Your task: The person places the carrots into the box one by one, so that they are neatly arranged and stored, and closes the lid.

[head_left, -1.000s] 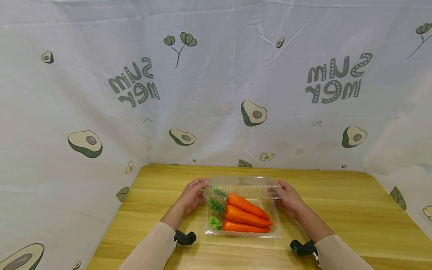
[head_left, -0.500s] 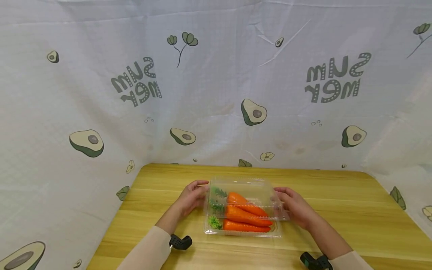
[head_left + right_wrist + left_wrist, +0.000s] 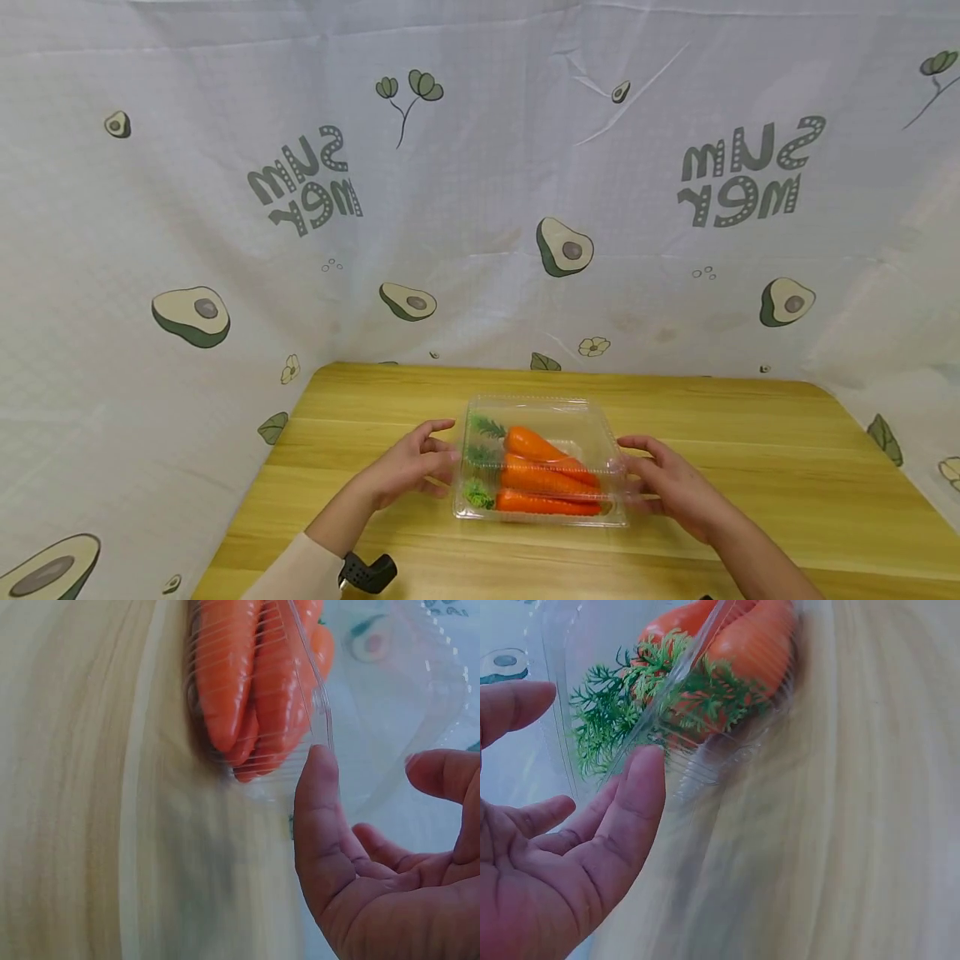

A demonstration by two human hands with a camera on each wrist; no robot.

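Observation:
A clear plastic clamshell box lies on the table with several orange carrots inside, their green leafy tops at the left end. Its hinged lid is tilted down over them, the front edge still raised above the base. My left hand is at the box's left side, fingers relaxed and apart, thumb by the lid's rim. On the right side, my right hand has spread fingers, and its thumb is at the lid's edge. Contact at either side is hard to tell.
The box stands mid-table on a wooden tabletop. A white cloth printed with avocados hangs behind and along both sides. A black wrist device sits on the left forearm.
The lid has swung from nearly upright at the back forward and down over the carrots. Both hands have come nearer to me along the box's sides, and their fingers have loosened.

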